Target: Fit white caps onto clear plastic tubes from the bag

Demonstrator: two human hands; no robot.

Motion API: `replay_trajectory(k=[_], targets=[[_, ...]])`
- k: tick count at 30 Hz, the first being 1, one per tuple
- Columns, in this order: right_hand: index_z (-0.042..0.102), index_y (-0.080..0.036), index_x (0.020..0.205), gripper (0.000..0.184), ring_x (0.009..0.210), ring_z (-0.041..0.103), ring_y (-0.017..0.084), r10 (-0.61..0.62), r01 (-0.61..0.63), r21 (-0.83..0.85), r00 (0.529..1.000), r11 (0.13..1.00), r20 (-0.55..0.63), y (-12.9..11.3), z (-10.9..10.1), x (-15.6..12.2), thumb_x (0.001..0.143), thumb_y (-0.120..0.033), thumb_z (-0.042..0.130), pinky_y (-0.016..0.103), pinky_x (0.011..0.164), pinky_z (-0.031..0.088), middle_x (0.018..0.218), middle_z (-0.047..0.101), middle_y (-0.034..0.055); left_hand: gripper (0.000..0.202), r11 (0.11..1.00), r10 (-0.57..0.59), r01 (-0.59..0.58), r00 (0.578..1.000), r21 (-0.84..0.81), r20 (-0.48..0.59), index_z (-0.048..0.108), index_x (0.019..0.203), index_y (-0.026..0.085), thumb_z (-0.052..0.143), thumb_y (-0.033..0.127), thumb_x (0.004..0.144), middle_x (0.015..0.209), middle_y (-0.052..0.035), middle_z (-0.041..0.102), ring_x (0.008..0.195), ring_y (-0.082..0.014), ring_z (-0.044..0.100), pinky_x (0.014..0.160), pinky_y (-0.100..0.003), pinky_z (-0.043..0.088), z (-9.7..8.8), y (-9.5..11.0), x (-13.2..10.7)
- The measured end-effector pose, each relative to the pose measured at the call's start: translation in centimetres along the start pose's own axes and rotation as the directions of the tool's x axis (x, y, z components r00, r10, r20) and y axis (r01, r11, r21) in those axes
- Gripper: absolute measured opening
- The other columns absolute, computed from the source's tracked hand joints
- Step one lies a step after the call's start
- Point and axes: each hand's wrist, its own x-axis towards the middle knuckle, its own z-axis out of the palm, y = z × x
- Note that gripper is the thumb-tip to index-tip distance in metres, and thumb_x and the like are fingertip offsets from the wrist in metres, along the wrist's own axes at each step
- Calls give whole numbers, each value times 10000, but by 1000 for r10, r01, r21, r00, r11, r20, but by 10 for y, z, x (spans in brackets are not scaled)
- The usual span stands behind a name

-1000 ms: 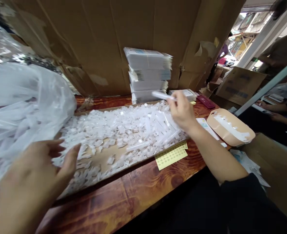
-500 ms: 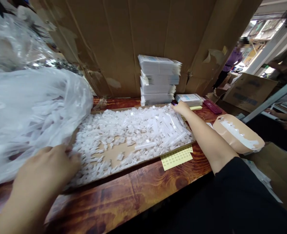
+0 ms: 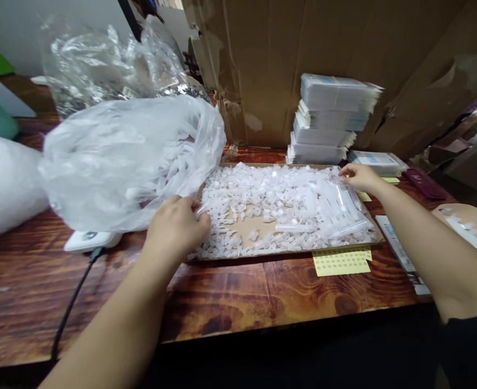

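Note:
A shallow cardboard tray (image 3: 244,228) lies on the table, filled with many small translucent plastic pieces (image 3: 238,186). Longer clear plastic tubes (image 3: 335,208) are heaped toward its right end. My left hand (image 3: 177,224) is closed at the tray's left end, thumb and forefinger over the edge; its other fingers are hidden. At the far right corner, my right hand (image 3: 360,178) has its fingers bent closed over the tray's edge. A large bulging white plastic bag (image 3: 120,156) with translucent pieces inside sits just beyond my left hand.
A tall stack of banded cards (image 3: 331,119) stands behind the tray, before a cardboard sheet (image 3: 258,65). Yellow sticker sheets (image 3: 341,263) lie by the tray's front edge. A white device (image 3: 90,240) with a black cable is at left; a peach bin (image 3: 471,229) is at right.
My view has swung left, bringing the white device and a green container into sight. Both hands stay at the tray's ends; the tray keeps its place beside the yellow sheets.

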Motion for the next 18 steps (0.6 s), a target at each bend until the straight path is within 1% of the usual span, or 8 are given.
replay_trajectory(k=[4, 7, 8, 10, 11, 13, 15, 18], targets=[[752, -145, 1003, 243, 1034, 675, 288, -39, 40, -59, 999, 997, 22, -15, -7, -6, 768, -88, 729, 400, 947, 499, 1139, 724, 150, 173, 976, 37, -48, 998, -210, -59, 604, 911, 233, 617, 343, 779, 1052, -160, 715, 1052, -394, 687, 1029, -544, 501, -3, 0, 5], [748, -161, 1068, 224, 1203, 614, 330, -211, 201, -95, 970, 975, -119, -54, -4, -25, 852, -150, 691, 454, 1048, 458, 1297, 634, 173, 187, 949, 28, -55, 995, -309, -92, 591, 946, 239, 604, 375, 820, 1073, -150, 727, 1048, -386, 685, 1003, -523, 504, -1, 1, 6], [746, -170, 1058, 187, 1197, 610, 315, -343, 333, -82, 925, 939, -163, -73, 0, -35, 890, -176, 664, 449, 1039, 463, 1272, 637, 160, 186, 943, 23, -57, 994, -329, -108, 587, 954, 241, 604, 377, 828, 1078, -145, 728, 1055, -381, 681, 997, -510, 503, 1, 1, 7], [739, -191, 1017, 153, 1061, 633, 255, -613, 614, -16, 787, 789, -74, -116, 14, -57, 947, -185, 602, 412, 947, 491, 1150, 670, 116, 182, 930, 8, -57, 991, -363, -133, 575, 971, 246, 600, 375, 846, 1078, -133, 726, 1064, -363, 674, 982, -478, 503, 4, 1, 8], [735, -198, 981, 171, 1002, 631, 233, -732, 732, 26, 679, 681, 48, -138, 23, -67, 953, -152, 572, 387, 900, 492, 1062, 683, 93, 178, 924, -3, -50, 991, -380, -137, 567, 977, 248, 594, 374, 855, 1074, -126, 723, 1058, -351, 672, 972, -464, 504, 6, 1, 8], [720, -207, 947, 169, 952, 608, 214, -853, 862, 74, 477, 501, 214, -174, 44, -83, 934, -111, 581, 353, 827, 474, 1021, 685, 75, 162, 910, -21, -32, 992, -413, -124, 556, 974, 248, 575, 370, 869, 1059, -110, 717, 1039, -327, 669, 955, -443, 504, 9, 1, 9], [692, -204, 870, 150, 897, 577, 205, -862, 899, 46, 402, 436, 308, -199, 65, -92, 867, -64, 638, 346, 794, 453, 1002, 683, 71, 150, 896, -23, -26, 994, -443, -103, 552, 958, 244, 562, 366, 872, 1040, -97, 712, 1031, -309, 664, 942, -427, 505, 11, 0, 10], [621, -209, 733, 237, 916, 557, 211, -847, 903, 26, 391, 428, 360, -214, 85, -94, 868, -18, 586, 345, 818, 447, 920, 674, 70, 184, 866, 7, -49, 996, -497, -87, 566, 954, 229, 576, 381, 851, 1024, -79, 709, 1031, -284, 655, 946, -409, 505, 14, -2, 12]])
